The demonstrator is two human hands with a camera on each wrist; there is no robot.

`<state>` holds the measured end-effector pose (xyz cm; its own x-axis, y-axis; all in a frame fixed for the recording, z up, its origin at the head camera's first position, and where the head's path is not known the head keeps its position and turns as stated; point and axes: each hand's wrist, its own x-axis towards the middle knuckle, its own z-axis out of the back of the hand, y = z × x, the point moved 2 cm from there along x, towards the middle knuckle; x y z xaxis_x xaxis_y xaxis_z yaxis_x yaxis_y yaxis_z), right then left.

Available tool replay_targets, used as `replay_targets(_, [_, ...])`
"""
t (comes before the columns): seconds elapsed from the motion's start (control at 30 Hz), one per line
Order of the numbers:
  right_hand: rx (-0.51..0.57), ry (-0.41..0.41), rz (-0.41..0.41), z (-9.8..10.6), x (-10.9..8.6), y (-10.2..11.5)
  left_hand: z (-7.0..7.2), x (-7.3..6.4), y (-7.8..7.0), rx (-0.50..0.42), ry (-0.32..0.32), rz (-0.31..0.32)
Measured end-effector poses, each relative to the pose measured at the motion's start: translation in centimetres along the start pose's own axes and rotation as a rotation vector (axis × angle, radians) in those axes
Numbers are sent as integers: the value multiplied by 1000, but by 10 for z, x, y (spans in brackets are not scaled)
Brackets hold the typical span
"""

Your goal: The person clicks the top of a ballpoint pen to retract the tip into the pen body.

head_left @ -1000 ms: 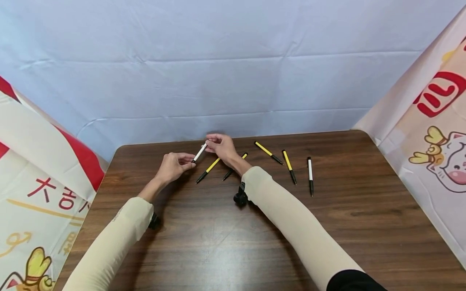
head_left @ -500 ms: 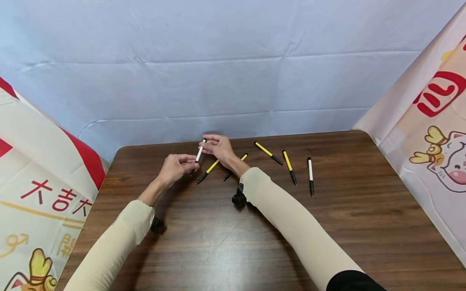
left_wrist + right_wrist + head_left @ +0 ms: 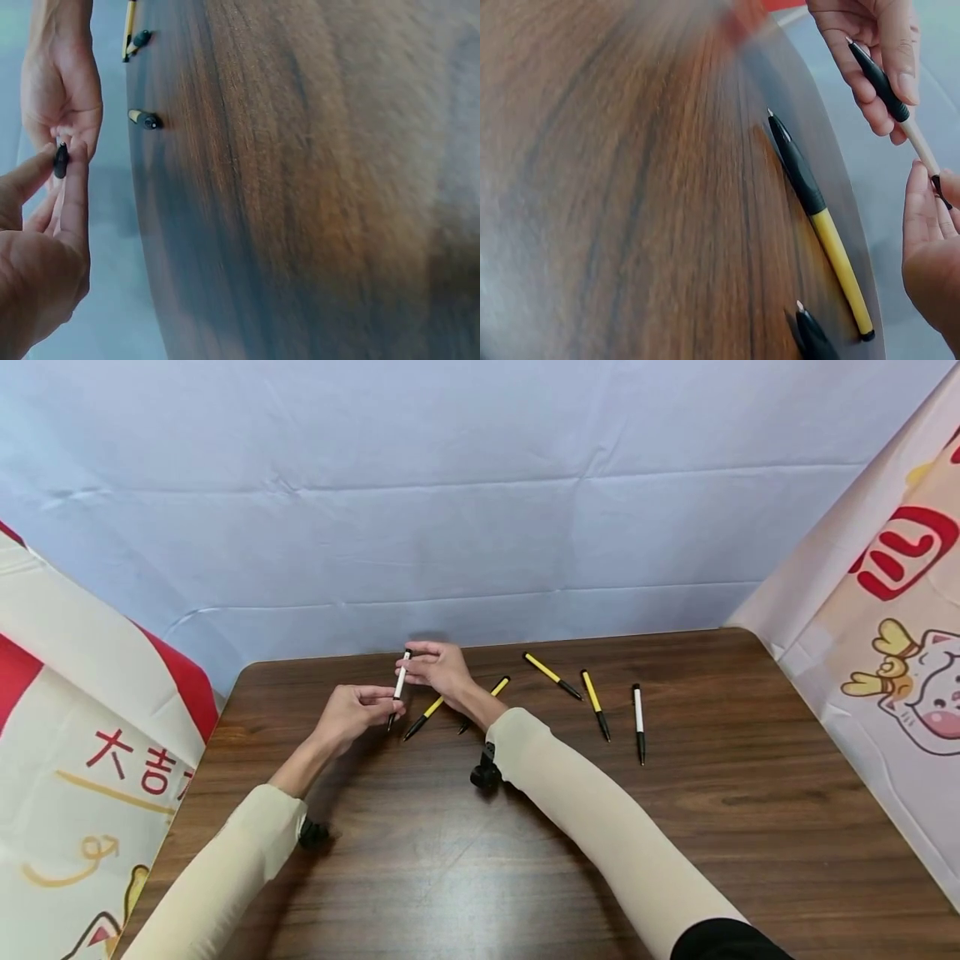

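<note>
A white pen [image 3: 401, 679] with a black grip and black end stands steeply tilted between both hands, near the table's far edge. My left hand [image 3: 348, 718] pinches its black grip between thumb and fingers, with the metal tip pointing down. Up at the black clicker end, my right hand [image 3: 442, 672] holds the pen between thumb and fingers, as the right wrist view also shows. In the left wrist view the pen's black tip [image 3: 61, 161] faces the camera and its barrel is mostly hidden. A yellow pen [image 3: 426, 716] lies just right of the left hand, partly behind the right hand.
On the brown wooden table [image 3: 465, 852] lie more yellow pens, one [image 3: 498, 687] by the right wrist, others [image 3: 552, 675] [image 3: 596, 703] further right. Another white pen [image 3: 639, 718] lies rightmost. A pale cloth [image 3: 480, 527] hangs behind the far edge; printed cloths flank both sides.
Both hands have shifted a little left and toward the person with the white pen. The pen has turned steeper, and its black grip and tip now show below the left fingers.
</note>
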<state>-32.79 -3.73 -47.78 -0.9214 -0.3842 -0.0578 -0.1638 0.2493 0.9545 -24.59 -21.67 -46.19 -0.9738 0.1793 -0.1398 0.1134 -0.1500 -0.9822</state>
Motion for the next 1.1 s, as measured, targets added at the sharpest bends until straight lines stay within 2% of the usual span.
replay_targets(0.47, [70, 31, -68, -19, -7, 0, 12, -17, 3, -97, 4, 40])
replay_targets(0.67, [63, 36, -75, -24, -9, -2, 16, -24, 5, -93, 7, 48])
replay_targets(0.9, [52, 34, -57, -27, -10, -2, 17, -26, 3, -92, -2, 48])
replay_targets(1.1, [63, 34, -74, -30, -12, -2, 17, -28, 2, -100, 3, 57])
